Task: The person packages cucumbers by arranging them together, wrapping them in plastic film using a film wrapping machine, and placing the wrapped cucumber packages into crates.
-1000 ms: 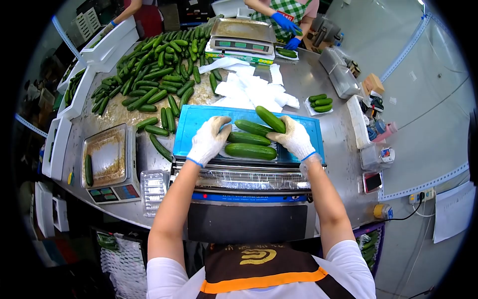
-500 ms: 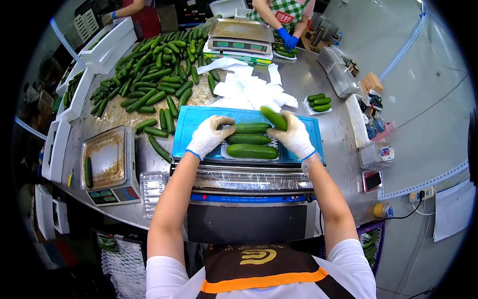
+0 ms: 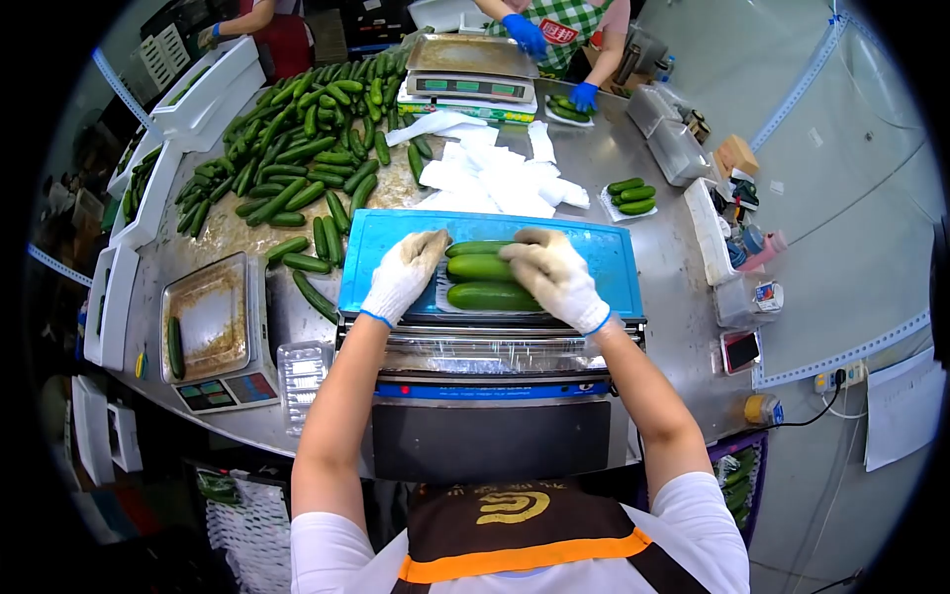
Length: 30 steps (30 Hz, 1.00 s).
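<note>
A white tray (image 3: pixel 441 296) of cucumbers lies on the blue plate of a film-wrapping machine (image 3: pixel 376 238). Three cucumbers show side by side: a far cucumber (image 3: pixel 477 247), a paler middle cucumber (image 3: pixel 475 268) and a near cucumber (image 3: pixel 492 296). My right hand (image 3: pixel 557 275), in a white glove, has its fingers bent over the right end of the middle one and hides the right ends of the others. At the tray's left end, my gloved left hand (image 3: pixel 404 275) is open with fingers stretched out, holding nothing.
A cucumber heap (image 3: pixel 297 148) covers the back left. White sheets (image 3: pixel 495 173) lie behind the machine. Scales (image 3: pixel 213 317) stand at left, more scales (image 3: pixel 470 74) at the back. A filled tray (image 3: pixel 630 196) sits at right. A co-worker's blue-gloved hand (image 3: pixel 584 96) is near another tray.
The cucumber my right hand held up has come down among the others as the middle one. My left hand has drawn slightly left, off the cucumbers. The co-worker's hands have moved apart.
</note>
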Each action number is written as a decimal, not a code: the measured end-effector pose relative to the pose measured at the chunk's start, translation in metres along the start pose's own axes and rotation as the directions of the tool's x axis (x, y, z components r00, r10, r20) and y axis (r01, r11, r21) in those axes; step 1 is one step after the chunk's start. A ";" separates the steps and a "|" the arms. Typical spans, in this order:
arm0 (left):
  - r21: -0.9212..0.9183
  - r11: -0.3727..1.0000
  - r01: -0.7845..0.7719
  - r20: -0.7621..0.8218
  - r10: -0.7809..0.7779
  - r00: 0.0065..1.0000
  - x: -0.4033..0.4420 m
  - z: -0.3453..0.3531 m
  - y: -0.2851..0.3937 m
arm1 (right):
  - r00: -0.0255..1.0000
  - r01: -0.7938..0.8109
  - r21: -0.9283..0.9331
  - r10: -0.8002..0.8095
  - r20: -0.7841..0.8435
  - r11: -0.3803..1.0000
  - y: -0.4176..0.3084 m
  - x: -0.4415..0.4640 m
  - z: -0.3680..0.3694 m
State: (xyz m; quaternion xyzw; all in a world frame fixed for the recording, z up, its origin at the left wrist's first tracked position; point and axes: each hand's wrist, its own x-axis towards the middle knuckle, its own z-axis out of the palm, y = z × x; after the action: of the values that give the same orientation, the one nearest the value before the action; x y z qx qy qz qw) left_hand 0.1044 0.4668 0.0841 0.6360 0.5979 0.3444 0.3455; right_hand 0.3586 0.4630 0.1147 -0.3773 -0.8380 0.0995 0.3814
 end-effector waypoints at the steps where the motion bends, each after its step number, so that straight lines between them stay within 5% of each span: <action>1: 0.054 0.998 -0.037 -0.044 0.039 0.998 -0.003 0.001 -0.002 | 0.997 -0.044 0.049 0.047 -0.060 0.998 0.008 -0.005 0.001; 2: 0.007 0.999 -0.047 -0.087 0.047 0.995 -0.005 0.002 -0.002 | 0.977 -0.115 0.223 0.151 -0.153 0.968 0.023 -0.010 0.004; 4: -0.087 0.994 -0.072 -0.171 0.057 0.984 -0.008 0.006 0.000 | 0.777 -0.440 0.587 0.616 -0.130 0.680 0.038 -0.009 0.005; 5: -0.086 0.986 -0.143 -0.184 0.125 0.975 -0.005 0.011 -0.011 | 0.730 -0.487 0.610 0.675 -0.109 0.625 0.042 -0.012 0.009; 8: -0.088 0.983 -0.162 -0.081 0.155 0.985 0.011 0.050 -0.051 | 0.763 -0.602 0.336 0.646 -0.029 0.725 0.029 -0.019 0.019; 9: 0.303 0.908 -0.288 -0.014 0.306 0.952 0.000 0.043 -0.026 | 0.786 -0.587 0.326 0.618 0.014 0.741 0.032 -0.024 0.028; 10: 0.096 0.987 -0.131 -0.044 0.136 0.990 -0.017 0.034 0.020 | 0.825 -0.553 0.228 0.565 0.014 0.801 0.023 -0.023 0.030; 21: 0.233 0.972 0.035 -0.097 -0.013 0.995 -0.012 0.053 0.015 | 0.853 -0.519 0.178 0.520 0.047 0.836 0.024 -0.017 0.031; 24: 0.117 0.993 0.008 -0.104 0.005 0.995 -0.014 0.048 0.016 | 0.829 -0.554 0.255 0.552 0.085 0.793 0.032 -0.016 0.021; 25: 0.053 0.979 0.197 -0.078 -0.192 0.978 -0.022 0.035 0.044 | 0.874 -0.452 0.350 0.486 -0.010 0.820 0.041 -0.020 0.017; 26: 0.030 0.990 0.138 -0.143 -0.133 0.981 -0.024 0.032 0.032 | 0.900 -0.339 0.427 0.421 -0.111 0.838 0.050 -0.030 0.011; 28: 0.070 0.996 0.052 -0.285 -0.030 0.958 -0.039 0.009 0.020 | 0.778 -0.562 0.411 0.627 -0.030 0.718 0.024 -0.036 -0.042; 30: 0.254 0.964 -0.074 -0.428 0.180 0.886 -0.070 -0.016 -0.002 | 0.787 -0.577 0.289 0.615 -0.056 0.764 0.024 -0.071 -0.078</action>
State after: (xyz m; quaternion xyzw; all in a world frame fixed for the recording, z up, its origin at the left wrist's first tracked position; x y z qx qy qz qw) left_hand 0.0865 0.3977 0.0895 0.6133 0.6540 0.4317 0.0992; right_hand 0.4576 0.4195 0.1172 -0.5780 -0.6236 0.2951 0.4359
